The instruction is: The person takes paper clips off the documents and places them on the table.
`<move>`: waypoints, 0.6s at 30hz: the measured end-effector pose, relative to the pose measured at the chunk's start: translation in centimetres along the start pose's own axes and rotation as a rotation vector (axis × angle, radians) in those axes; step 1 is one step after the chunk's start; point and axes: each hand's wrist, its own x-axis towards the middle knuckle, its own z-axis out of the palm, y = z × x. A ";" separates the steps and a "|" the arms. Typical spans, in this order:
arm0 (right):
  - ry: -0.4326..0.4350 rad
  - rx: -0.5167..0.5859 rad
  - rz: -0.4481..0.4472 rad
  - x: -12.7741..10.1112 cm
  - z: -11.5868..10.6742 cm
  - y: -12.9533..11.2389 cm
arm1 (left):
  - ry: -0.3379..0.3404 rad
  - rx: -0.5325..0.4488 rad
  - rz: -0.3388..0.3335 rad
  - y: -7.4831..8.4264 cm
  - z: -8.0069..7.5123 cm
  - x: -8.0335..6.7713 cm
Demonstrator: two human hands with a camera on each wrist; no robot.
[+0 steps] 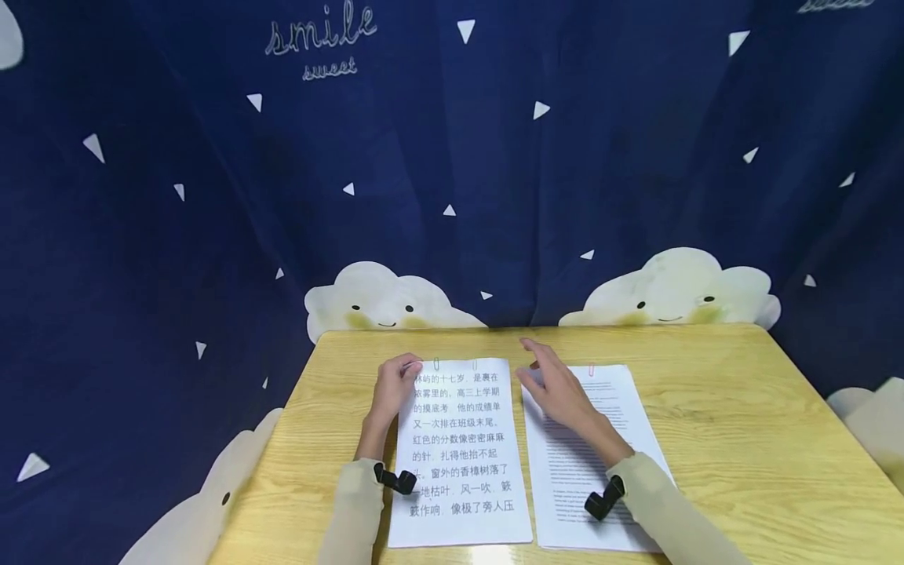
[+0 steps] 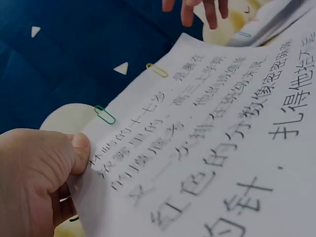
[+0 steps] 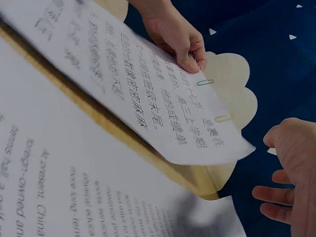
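Two stacks of printed paper lie side by side on a wooden table (image 1: 720, 424). The left stack (image 1: 459, 455), in large Chinese print, carries a green paper clip (image 2: 104, 114) and a yellow paper clip (image 2: 157, 70) on its top edge. My left hand (image 1: 392, 388) pinches this stack's top left corner between thumb and fingers (image 2: 79, 150) and lifts that edge a little. My right hand (image 1: 558, 388) hovers with straight, spread fingers (image 3: 276, 195) above the right stack (image 1: 593, 463), which has small print and a red clip (image 1: 590, 368) at its top.
A dark blue curtain (image 1: 452, 157) with white triangles and smiling cloud shapes hangs right behind the table's far edge. Bare wood stretches to the right of the right stack and to the left of the left stack.
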 end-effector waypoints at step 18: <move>0.134 0.173 -0.006 0.5 -3.6 -1.6 | -0.015 -0.177 0.035 4.7 -1.1 -0.3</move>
